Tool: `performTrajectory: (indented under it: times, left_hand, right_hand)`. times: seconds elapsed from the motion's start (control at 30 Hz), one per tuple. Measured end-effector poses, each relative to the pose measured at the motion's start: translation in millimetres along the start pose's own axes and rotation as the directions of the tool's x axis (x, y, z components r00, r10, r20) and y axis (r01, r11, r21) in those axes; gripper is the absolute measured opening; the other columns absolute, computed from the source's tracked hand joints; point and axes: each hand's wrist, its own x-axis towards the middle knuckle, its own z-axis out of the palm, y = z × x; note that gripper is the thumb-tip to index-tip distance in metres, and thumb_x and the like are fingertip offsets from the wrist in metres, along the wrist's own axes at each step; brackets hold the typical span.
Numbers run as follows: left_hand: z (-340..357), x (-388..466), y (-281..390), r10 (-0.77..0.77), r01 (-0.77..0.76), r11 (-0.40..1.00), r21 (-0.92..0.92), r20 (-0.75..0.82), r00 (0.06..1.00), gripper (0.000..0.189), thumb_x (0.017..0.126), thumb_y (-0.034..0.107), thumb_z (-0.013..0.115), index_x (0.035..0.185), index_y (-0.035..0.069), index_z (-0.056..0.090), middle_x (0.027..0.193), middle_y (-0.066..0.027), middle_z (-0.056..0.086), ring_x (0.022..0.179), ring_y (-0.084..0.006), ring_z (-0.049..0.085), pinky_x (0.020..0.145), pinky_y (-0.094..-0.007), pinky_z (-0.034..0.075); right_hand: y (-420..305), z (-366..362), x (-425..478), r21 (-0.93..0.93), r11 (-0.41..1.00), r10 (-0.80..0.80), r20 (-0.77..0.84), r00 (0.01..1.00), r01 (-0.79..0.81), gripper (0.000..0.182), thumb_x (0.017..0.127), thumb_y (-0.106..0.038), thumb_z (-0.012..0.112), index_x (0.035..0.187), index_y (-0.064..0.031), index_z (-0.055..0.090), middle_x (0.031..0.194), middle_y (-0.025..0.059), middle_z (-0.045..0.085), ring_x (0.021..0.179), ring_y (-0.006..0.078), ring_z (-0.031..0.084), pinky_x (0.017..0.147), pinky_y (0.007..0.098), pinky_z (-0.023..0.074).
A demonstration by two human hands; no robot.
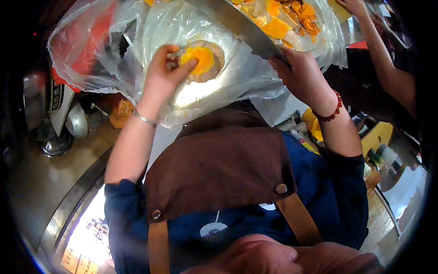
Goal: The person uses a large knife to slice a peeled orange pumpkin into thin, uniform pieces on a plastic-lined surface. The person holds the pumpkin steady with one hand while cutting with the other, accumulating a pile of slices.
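My left hand [168,72] holds a round piece of pumpkin [201,61], its bright orange cut face turned up and my thumb on that face; the rind side is pale tan. The piece is over a clear plastic bag [239,80] spread out before me. In my right hand [297,70] is the handle of a large knife, its broad metal blade [239,25] pointing up and to the left, above the bag and apart from the pumpkin. Orange and tan peelings [275,27] lie on the bag beyond the blade.
A red bag [82,44] shows through the plastic at the upper left. Another person's arm [386,65] is at the upper right. Metal equipment [56,116] stands at the left, a yellow container [313,125] below my right wrist, and a metal-edged counter [75,191] at the lower left.
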Motion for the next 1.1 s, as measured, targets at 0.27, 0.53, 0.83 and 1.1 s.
performTrajectory:
  times: [0.27,0.53,0.83,1.1]
  left_hand:
    - [-4.7,42.5,30.0,-0.234,0.103,0.900,0.423,0.272,0.933,0.068,0.065,0.029,0.086,0.114,-0.003,0.052,0.100,-0.0092,0.060,0.090,-0.0155,0.059,0.080,-0.0265,0.048]
    - [-8.1,21.5,8.3,0.050,-0.097,0.945,0.311,0.156,0.987,0.082,0.063,0.038,0.085,0.119,-0.012,0.052,0.101,-0.0183,0.064,0.092,-0.0251,0.063,0.085,-0.0317,0.051]
    - [0.3,18.7,-0.4,-0.232,0.219,0.969,0.112,0.120,0.965,0.056,0.078,0.024,0.076,0.118,-0.007,0.052,0.103,-0.0108,0.062,0.089,-0.0164,0.060,0.074,-0.0275,0.049]
    - [15.1,7.9,1.9,-0.248,0.242,0.935,-0.260,0.010,0.969,0.048,0.075,0.017,0.077,0.108,-0.004,0.049,0.089,-0.0082,0.057,0.073,-0.0139,0.056,0.061,-0.0260,0.047]
  right_hand:
    - [6.7,35.8,-13.4,0.122,0.969,0.202,0.113,0.973,-0.215,0.019,0.090,-0.017,0.058,0.096,0.0008,0.059,0.072,0.0182,0.058,0.072,0.0316,0.056,0.060,0.0382,0.0465]
    - [-12.1,67.7,5.6,0.146,0.980,0.164,-0.196,0.967,-0.136,0.032,0.091,-0.021,0.054,0.117,-0.0031,0.057,0.078,0.0244,0.062,0.078,0.0440,0.060,0.069,0.0502,0.0483]
    - [-33.4,108.8,31.7,-0.048,0.969,0.237,-0.113,0.965,-0.243,0.043,0.095,-0.022,0.044,0.137,-0.0115,0.042,0.082,0.0238,0.064,0.077,0.0408,0.062,0.071,0.0489,0.0486]
    - [-29.7,118.9,25.9,0.156,0.970,0.225,-0.272,0.935,-0.188,0.040,0.093,-0.017,0.052,0.131,-0.0078,0.048,0.088,0.0240,0.064,0.081,0.0392,0.063,0.069,0.0438,0.0499]
